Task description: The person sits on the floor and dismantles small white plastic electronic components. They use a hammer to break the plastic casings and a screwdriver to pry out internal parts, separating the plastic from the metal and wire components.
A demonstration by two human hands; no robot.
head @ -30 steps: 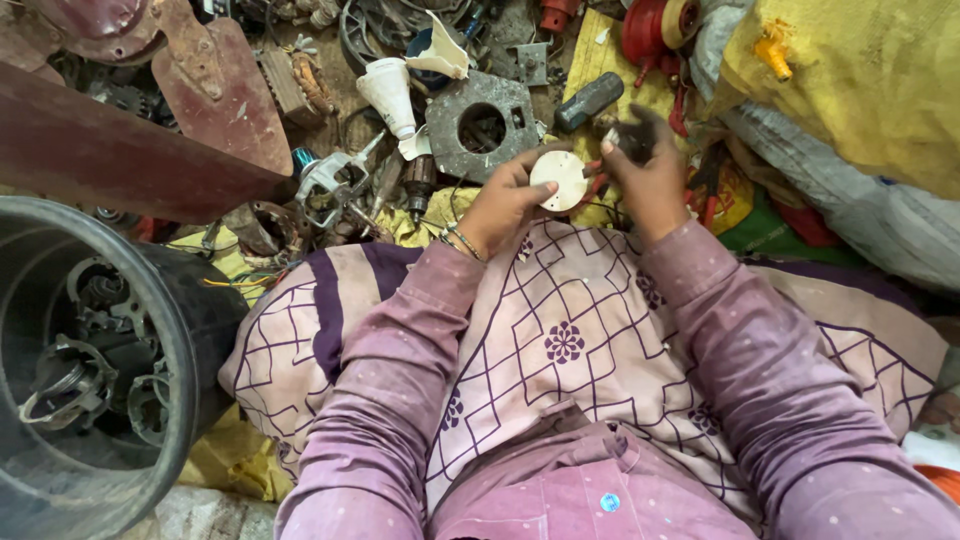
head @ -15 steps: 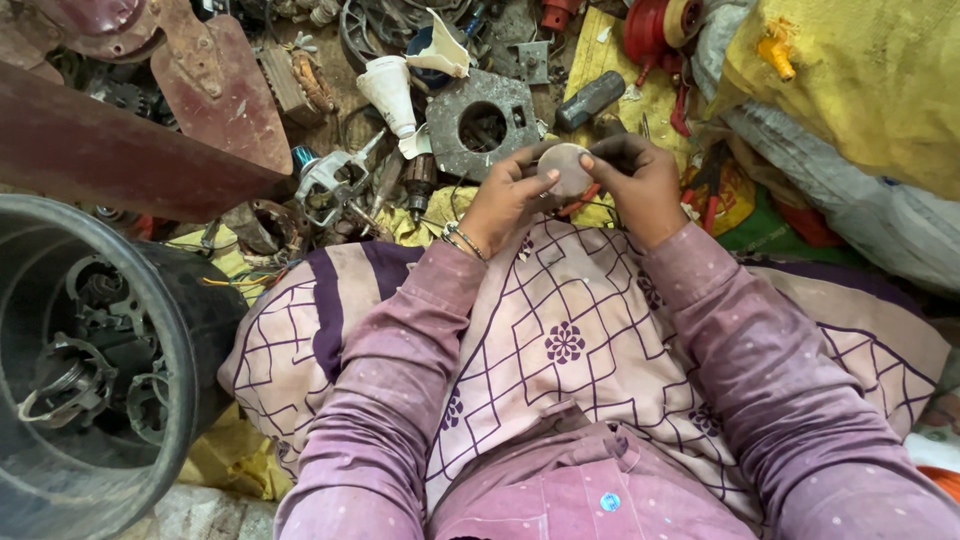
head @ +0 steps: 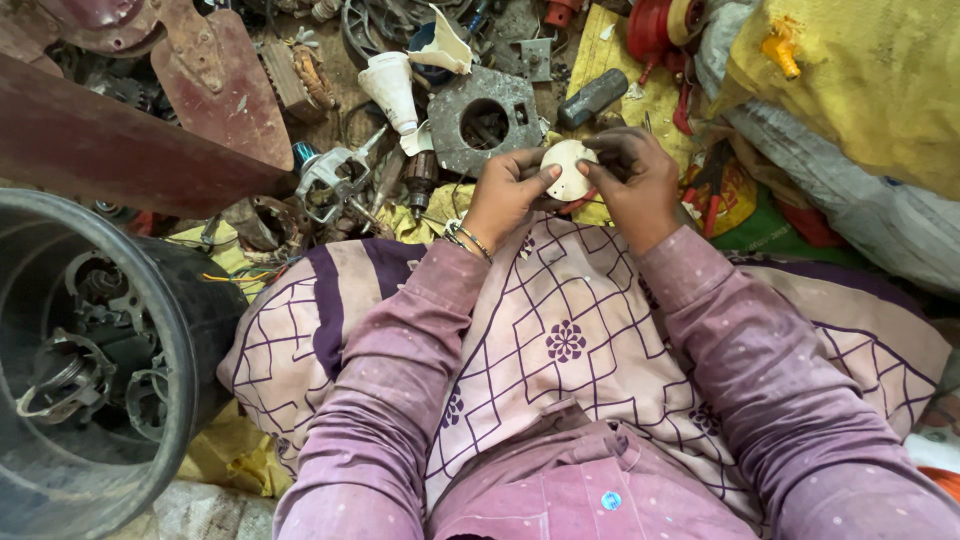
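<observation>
A small round cream-white disc point(head: 568, 168) is held between both hands above my patterned lap. My left hand point(head: 505, 195) pinches its left edge with thumb and fingers; a thin bangle sits on that wrist. From the right, my right hand point(head: 635, 185) grips the disc, fingers curled around its far edge. Just beyond the hands on the ground lie a grey square metal plate with a round hole point(head: 485, 118) and a dark cylinder point(head: 593, 97).
A large black tub point(head: 185, 345) with metal scrap parts stands at my left. A rusty red metal beam point(head: 110, 150) and a trowel-like blade point(head: 225, 85) lie at upper left. A white cone-shaped part point(head: 388, 88), red spool point(head: 655, 30) and yellow sack point(head: 860, 80) crowd the far ground.
My right hand, apart from the disc a second ago, has closed in on it, so both hands now hold it. The hands have shifted slightly to the left.
</observation>
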